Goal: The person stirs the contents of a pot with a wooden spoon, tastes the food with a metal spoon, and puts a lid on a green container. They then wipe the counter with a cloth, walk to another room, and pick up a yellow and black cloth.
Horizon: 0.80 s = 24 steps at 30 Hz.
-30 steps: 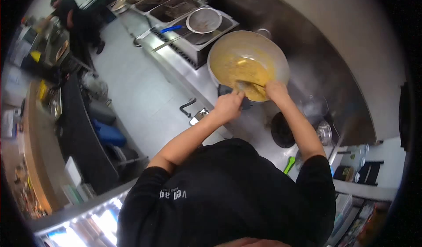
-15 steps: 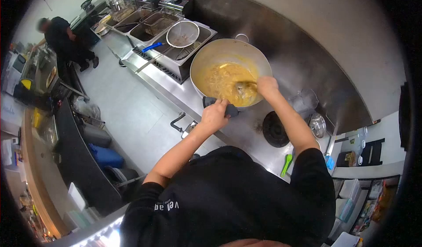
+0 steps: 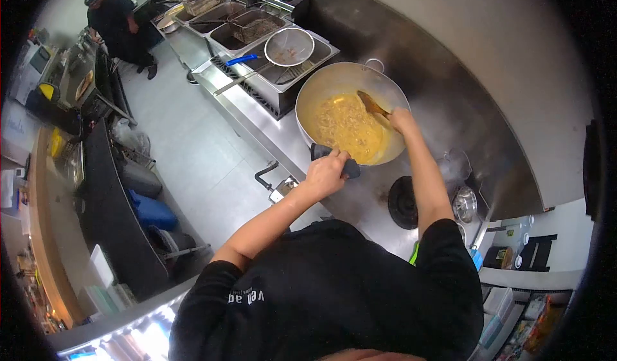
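Note:
A large metal pot (image 3: 308, 94) stands on the steel counter, holding a yellow, lumpy mixture (image 3: 347, 126). My left hand (image 3: 328, 173) is closed on a dark cloth (image 3: 351, 168) at the pot's near rim. Over the pot's right side, my right hand (image 3: 402, 121) grips the handle of a wooden spoon (image 3: 371, 102). The spoon's brown blade is visible above the mixture, near the far inner wall.
Left of the pot are fryer basins (image 3: 230, 35) with a round strainer (image 3: 289, 46) on top. A black burner (image 3: 403, 202) and metal bowl (image 3: 464, 204) lie to the right. Another person (image 3: 119, 24) stands at the far left.
My right hand has lifted the spoon's blade out of the mixture and moved it towards the far side. The view has shifted slightly, and the other person's posture has changed.

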Each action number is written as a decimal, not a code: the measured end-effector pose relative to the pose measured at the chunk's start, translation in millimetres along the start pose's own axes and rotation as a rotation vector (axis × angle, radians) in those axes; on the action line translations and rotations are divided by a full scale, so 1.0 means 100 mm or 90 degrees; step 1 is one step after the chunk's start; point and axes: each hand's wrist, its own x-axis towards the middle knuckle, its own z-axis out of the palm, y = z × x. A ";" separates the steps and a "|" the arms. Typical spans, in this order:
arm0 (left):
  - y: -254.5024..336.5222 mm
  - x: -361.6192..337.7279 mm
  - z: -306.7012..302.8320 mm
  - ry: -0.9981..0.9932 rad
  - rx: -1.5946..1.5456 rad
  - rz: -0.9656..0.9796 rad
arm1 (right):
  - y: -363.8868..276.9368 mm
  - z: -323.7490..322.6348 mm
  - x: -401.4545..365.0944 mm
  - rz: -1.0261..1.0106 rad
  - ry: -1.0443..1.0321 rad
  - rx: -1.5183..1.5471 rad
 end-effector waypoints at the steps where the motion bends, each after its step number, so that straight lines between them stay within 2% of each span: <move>1: 0.00 0.00 0.00 -0.005 -0.001 0.008 | -0.12 0.07 0.08 -0.004 -0.001 0.002; 3: 0.00 0.00 0.00 -0.011 0.001 0.003 | -0.33 0.19 0.20 -0.064 -0.041 0.054; 7: -0.01 0.00 0.01 -0.016 0.003 -0.004 | -0.66 0.24 0.02 -0.103 -0.022 0.051; 9: -0.06 0.00 0.11 -0.018 0.004 -0.009 | -0.78 0.08 -0.31 -0.263 -0.032 -0.095; 10: -0.10 0.01 0.12 -0.019 0.008 -0.008 | -0.72 0.05 -0.35 -0.325 -0.080 -0.063; 11: -0.10 0.00 0.13 -0.026 0.020 -0.010 | -0.68 -0.07 -0.49 -0.366 -0.063 -0.035; 13: -0.08 -0.02 0.08 -0.041 0.034 -0.032 | -0.89 -0.70 -0.93 -0.278 -0.136 -0.092; 14: -0.05 -0.01 0.03 -0.059 0.026 -0.040 | -0.98 -0.97 -1.18 -0.275 -0.088 -0.112; 15: -0.08 -0.02 0.01 -0.037 0.034 -0.061 | -1.09 -1.26 -1.38 -0.227 -0.170 -0.157; 16: -0.08 -0.01 0.00 -0.044 0.019 -0.047 | -1.05 -1.31 -1.50 -0.220 -0.185 -0.156; 22: -0.13 -0.02 0.16 -0.019 0.016 -0.008 | -1.02 -0.69 -1.55 -0.146 -0.187 -0.183; 24: -0.16 -0.01 0.17 -0.008 0.019 -0.011 | -0.98 -0.33 -1.39 -0.126 -0.137 -0.195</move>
